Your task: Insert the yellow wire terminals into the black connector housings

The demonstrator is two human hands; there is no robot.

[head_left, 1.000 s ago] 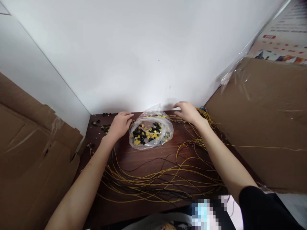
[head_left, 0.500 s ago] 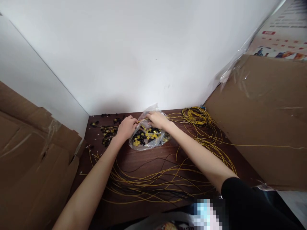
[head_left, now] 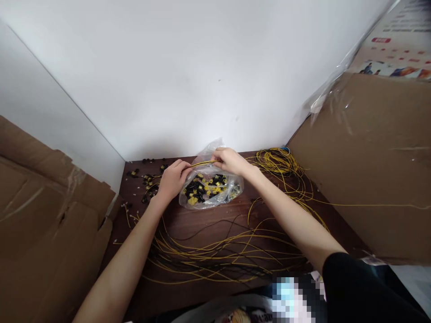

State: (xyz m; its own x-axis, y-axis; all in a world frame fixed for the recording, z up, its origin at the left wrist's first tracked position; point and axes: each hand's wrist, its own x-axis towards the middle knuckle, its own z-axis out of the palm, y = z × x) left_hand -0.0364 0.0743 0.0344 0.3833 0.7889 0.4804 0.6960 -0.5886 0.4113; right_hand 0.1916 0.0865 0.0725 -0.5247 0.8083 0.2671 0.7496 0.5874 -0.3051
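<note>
A small bundle of yellow and black wires (head_left: 204, 163) is stretched between my two hands, just above a clear plastic bag (head_left: 215, 204). My left hand (head_left: 173, 178) is closed on the bundle's left part. Farther right, my right hand (head_left: 230, 160) pinches the same bundle, its fingertips partly hidden. Inside the bag lie many small yellow and black connectors (head_left: 210, 185). Left of my left hand, more black and yellow connectors (head_left: 148, 179) are scattered, some with wires attached. Beyond my right hand the wires lead toward a tangled yellow coil (head_left: 278, 161).
Loose yellow and black wires (head_left: 215, 258) spread across the front of the dark wooden table (head_left: 202, 224). Cardboard panels (head_left: 367, 166) stand at both sides, with a white wall (head_left: 202, 80) behind. One yellow wire (head_left: 373, 205) runs over the right panel. A blurred patch covers something near the front edge.
My right hand has moved to the right along the wires and my left hand slightly left. The bundle between them now shows as a longer, straighter stretch.
</note>
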